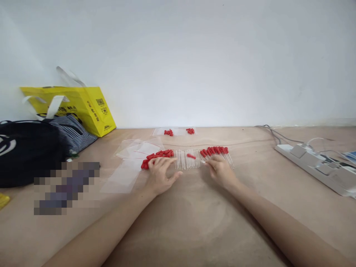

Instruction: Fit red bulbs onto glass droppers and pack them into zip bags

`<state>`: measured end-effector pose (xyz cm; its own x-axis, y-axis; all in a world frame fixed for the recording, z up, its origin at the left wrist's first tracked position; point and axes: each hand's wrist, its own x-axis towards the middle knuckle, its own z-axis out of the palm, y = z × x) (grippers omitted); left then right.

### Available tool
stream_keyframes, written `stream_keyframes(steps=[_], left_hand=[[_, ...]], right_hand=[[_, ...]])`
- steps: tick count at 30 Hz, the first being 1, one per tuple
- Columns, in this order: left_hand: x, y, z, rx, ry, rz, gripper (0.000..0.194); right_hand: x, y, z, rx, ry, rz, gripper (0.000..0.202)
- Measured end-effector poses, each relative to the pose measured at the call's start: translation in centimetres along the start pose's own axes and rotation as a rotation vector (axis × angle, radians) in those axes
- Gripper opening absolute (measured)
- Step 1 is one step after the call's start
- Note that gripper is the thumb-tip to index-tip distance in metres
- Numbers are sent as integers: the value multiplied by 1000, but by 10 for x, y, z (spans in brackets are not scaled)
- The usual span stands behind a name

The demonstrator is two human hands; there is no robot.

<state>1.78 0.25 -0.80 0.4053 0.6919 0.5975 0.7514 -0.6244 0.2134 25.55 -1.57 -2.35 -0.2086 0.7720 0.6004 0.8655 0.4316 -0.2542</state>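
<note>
My left hand (161, 176) lies with fingers spread, its fingertips over a pile of small red caps (164, 153). My right hand (221, 170) is closed in a pinch on a thin white stick (203, 162), its tip poking out to the left. Between my hands is a row of thin white sticks (182, 160) side by side, with one red piece (191, 156) lying across them. Past my right hand, several white sticks with red ends (214, 150) are fanned out; my fingers hide part of them.
Clear plastic bags (121, 176) lie left of the pile. A clear bag with red pieces (168, 132) rests by the wall. A yellow bag (94, 111), a striped bag (73, 129) and a black bag (30, 152) stand left. A power strip (308, 161) with cables lies right.
</note>
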Motion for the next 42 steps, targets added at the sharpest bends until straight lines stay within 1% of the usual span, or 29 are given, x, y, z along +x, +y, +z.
stream_keyframes(steps=[1, 3, 5, 8, 12, 16, 19, 21, 23, 25, 27, 29, 31, 33, 35, 38, 40, 42], left_hand=[[2, -5, -1, 44, 24, -55, 36], [4, -16, -2, 131, 43, -153, 29], [5, -23, -3, 193, 22, -190, 24], [4, -27, -2, 244, -5, -174, 24], [2, -29, -1, 305, 12, -160, 23], [2, -30, -4, 381, 14, -148, 25], [2, -29, -10, 462, -14, -124, 24], [2, -28, -14, 525, -35, -87, 25], [2, -27, -15, 573, -55, -55, 26], [1, -26, -16, 590, -68, -41, 24], [0, -24, -16, 584, -66, -35, 20], [0, -20, -16, 569, -52, -24, 19], [-1, -14, -17, 536, -32, 1, 20], [-2, -5, -17, 452, -25, 51, 20], [-4, 3, -17, 312, -59, 132, 19], [-8, 10, -12, 137, -143, 253, 20], [-10, 11, -8, 84, -180, 278, 20], [-12, 10, -5, 52, -195, 253, 17]], right_hand=[[2, 8, 0, -13, 16, 103, 24], [4, 22, 2, -70, 18, 269, 25], [6, 31, 5, -123, -8, 350, 25], [9, 35, 10, -158, -28, 396, 21], [12, 33, 16, -176, -41, 438, 19], [14, 28, 15, -216, -105, 486, 17], [17, 21, 10, -262, -119, 535, 21], [21, 14, 7, -293, -134, 530, 23], [28, 6, 6, -311, -183, 512, 24], [36, -1, 7, -321, -255, 530, 27], [44, -7, 11, -330, -324, 587, 30], [51, -10, 15, -338, -364, 634, 33], [55, -11, 19, -344, -377, 651, 33], [58, -11, 24, -344, -381, 649, 32], [60, -12, 28, -343, -383, 646, 30], [61, -14, 29, -348, -370, 635, 28], [60, -15, 26, -355, -346, 621, 30], [56, -15, 20, -365, -317, 590, 31]])
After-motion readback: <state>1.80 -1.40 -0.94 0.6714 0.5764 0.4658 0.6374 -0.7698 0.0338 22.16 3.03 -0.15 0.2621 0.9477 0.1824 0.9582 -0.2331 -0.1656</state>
